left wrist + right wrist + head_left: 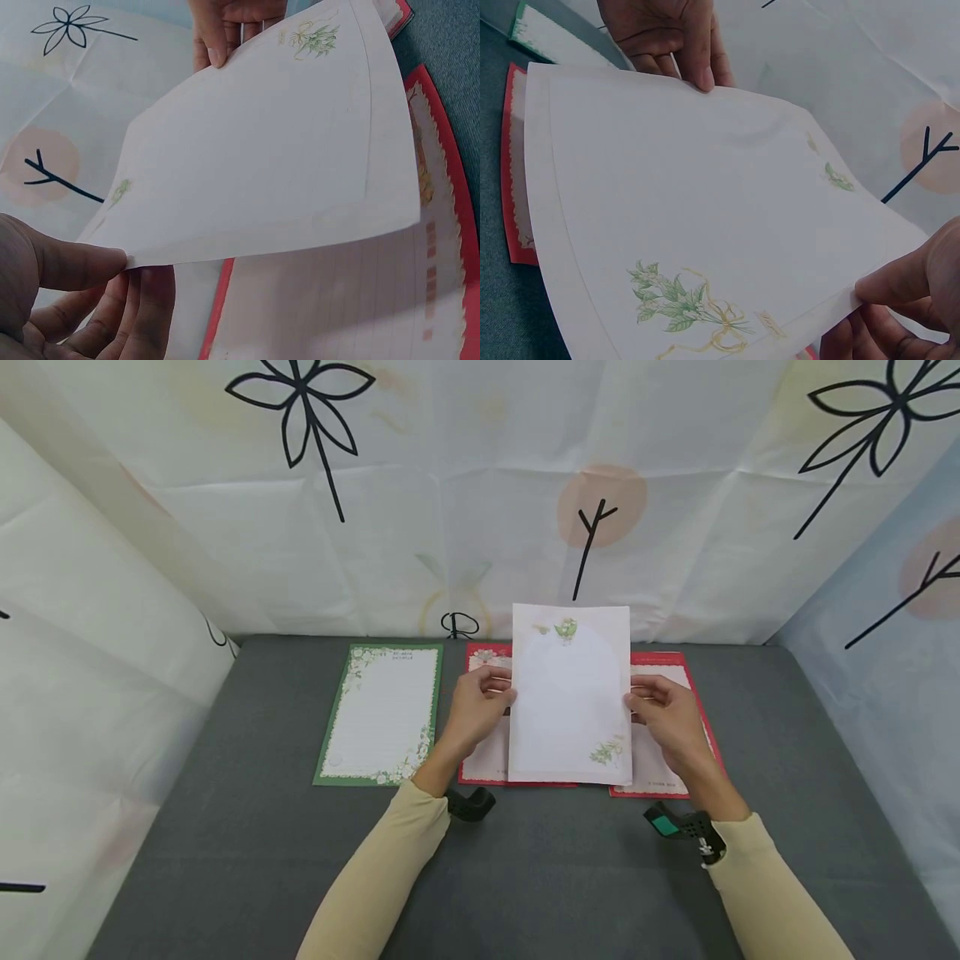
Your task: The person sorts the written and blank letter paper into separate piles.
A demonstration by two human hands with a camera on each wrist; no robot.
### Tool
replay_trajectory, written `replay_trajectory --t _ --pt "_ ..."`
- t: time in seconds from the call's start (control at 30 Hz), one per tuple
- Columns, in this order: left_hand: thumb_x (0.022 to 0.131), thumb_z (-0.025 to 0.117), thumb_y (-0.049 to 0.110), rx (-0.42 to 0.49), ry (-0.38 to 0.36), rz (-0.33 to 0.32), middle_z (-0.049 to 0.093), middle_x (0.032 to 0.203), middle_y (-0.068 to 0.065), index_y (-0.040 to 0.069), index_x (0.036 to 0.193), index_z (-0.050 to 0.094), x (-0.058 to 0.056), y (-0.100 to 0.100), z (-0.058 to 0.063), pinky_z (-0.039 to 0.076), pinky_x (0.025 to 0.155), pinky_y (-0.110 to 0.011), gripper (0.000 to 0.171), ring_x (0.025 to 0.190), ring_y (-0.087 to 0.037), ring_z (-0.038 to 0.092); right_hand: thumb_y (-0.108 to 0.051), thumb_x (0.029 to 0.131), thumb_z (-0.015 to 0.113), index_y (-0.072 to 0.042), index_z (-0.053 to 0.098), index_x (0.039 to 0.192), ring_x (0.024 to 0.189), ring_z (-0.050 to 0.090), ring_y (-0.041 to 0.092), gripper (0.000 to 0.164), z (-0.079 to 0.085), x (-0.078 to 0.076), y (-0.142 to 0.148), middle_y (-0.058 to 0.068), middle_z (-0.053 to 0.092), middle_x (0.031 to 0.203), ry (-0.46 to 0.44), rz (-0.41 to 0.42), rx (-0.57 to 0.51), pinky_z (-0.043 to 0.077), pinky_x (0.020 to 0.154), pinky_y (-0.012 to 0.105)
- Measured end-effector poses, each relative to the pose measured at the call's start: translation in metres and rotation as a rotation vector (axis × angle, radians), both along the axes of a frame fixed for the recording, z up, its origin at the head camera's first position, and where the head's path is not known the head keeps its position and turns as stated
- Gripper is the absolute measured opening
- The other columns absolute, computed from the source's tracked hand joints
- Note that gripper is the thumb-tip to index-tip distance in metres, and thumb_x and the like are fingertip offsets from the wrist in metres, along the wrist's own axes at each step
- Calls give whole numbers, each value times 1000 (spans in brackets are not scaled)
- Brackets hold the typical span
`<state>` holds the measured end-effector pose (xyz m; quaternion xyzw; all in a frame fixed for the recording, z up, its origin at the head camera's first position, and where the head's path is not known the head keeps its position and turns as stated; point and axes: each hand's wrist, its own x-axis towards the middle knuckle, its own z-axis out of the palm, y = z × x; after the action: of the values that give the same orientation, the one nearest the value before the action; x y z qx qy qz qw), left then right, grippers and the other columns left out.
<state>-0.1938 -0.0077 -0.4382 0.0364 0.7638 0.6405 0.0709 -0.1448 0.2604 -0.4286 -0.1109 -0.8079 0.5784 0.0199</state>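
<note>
Both hands hold up a white sheet of letter paper (570,693) printed with small green plant sprigs at its top and lower right. My left hand (480,702) pinches the sheet's left edge, thumb in front and fingers behind. On the opposite edge, my right hand (666,714) has the same pinch. The sheet bows slightly in the left wrist view, where the left thumb (82,262) presses on its edge. Behind and below it lie two red-bordered sheets, one at left (486,760) and one at right (660,768), each partly hidden.
A green-bordered sheet (382,714) with white flowers lies on the dark grey table (555,877), left of the left hand. Pale cloth (450,518) with black plant drawings hangs behind and at both sides. Each wrist wears a black strap (471,805).
</note>
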Motion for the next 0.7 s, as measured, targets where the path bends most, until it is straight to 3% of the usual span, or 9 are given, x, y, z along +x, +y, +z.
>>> replay_trajectory --t 0.23,0.5,0.7 --pt "95 66 -2 65 -56 -28 69 102 -16 -3 119 67 0 11 -3 60 77 -37 24 88 -23 70 -14 103 59 7 54 139 86 62 5 42 -3 5 11 20 60 117 3 -21 25 55 75 17" --pt "96 66 -2 95 -110 -44 68 102 -15 -3 120 67 -1 26 -5 60 79 -40 24 87 -20 69 -13 105 55 9 53 139 85 62 3 41 -5 9 26 1 60 104 20 -40 24 54 74 18" --pt "96 66 -3 117 -121 -50 68 103 -15 -3 120 67 0 36 -5 60 80 -42 24 89 -21 69 -14 105 56 8 53 140 85 62 3 41 -3 11 34 -6 61 102 33 -65 33 53 74 17"
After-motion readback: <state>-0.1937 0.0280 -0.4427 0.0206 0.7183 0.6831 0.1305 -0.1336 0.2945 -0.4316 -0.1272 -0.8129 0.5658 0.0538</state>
